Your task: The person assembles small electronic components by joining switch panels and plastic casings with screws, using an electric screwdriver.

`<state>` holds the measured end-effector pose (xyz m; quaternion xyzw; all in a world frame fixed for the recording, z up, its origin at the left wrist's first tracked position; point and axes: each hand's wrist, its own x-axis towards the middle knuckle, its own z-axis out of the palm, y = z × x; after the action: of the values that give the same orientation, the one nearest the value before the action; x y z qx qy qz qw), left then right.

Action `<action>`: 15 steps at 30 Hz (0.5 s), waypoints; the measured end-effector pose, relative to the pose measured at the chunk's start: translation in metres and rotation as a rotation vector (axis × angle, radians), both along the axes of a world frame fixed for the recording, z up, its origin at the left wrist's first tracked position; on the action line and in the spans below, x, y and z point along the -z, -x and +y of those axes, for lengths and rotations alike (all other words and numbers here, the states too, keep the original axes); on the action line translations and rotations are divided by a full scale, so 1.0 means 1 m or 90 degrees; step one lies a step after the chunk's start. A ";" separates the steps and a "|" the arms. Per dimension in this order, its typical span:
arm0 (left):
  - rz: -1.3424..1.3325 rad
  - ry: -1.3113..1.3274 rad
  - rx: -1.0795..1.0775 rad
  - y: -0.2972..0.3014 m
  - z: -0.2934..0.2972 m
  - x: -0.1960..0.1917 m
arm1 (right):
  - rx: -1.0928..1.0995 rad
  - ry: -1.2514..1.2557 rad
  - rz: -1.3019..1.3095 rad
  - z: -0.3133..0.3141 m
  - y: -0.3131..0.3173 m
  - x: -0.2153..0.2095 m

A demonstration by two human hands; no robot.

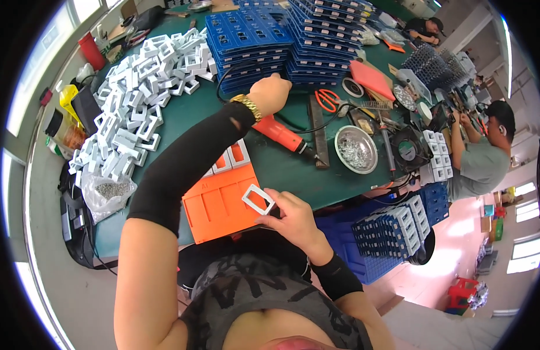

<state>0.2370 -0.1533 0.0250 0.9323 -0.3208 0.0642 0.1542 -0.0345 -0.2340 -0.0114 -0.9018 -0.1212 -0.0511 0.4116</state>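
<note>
My left hand (pixel 271 94), with a gold watch at the wrist, reaches to the front of a stack of blue circuit-board panels (pixel 246 29). Its fingers are curled, and their tips and whatever they grip are hidden. A red-orange electric screwdriver (pixel 277 133) lies just below that hand. My right hand (pixel 294 219) pinches a white rectangular frame (pixel 249 201) over the lower right of an orange slotted fixture (pixel 220 204). White housings (pixel 239 153) sit in the fixture's upper part, partly covered by my left forearm.
White housings (pixel 138 87) lie heaped at left beside a bag of small screws (pixel 109 189). A second panel stack (pixel 319 46) stands at the back. Right lie red scissors (pixel 327 100), a metal bowl (pixel 356 150), a soldering iron (pixel 388 146) and a fan (pixel 409 149). A co-worker (pixel 486 151) sits beyond.
</note>
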 end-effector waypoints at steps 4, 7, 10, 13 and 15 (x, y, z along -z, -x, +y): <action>0.030 0.274 0.154 0.050 0.045 -0.025 | -0.017 0.079 -0.101 -0.005 -0.005 -0.001; 0.325 0.497 0.121 0.116 0.108 -0.040 | -0.047 0.074 -0.101 -0.010 -0.007 0.000; 0.443 0.589 0.007 0.178 0.168 -0.027 | -0.101 0.088 -0.085 -0.014 -0.014 -0.008; 0.407 0.658 -0.094 0.239 0.198 0.005 | -0.228 0.083 -0.129 -0.014 -0.022 -0.009; 0.277 0.619 -0.150 0.266 0.196 0.022 | -0.249 0.066 -0.131 -0.016 -0.025 -0.005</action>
<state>-0.0288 0.0431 0.0031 0.7749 -0.1085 0.0271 0.6221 -0.0091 -0.2504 -0.0064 -0.8713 -0.3372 -0.0557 0.3521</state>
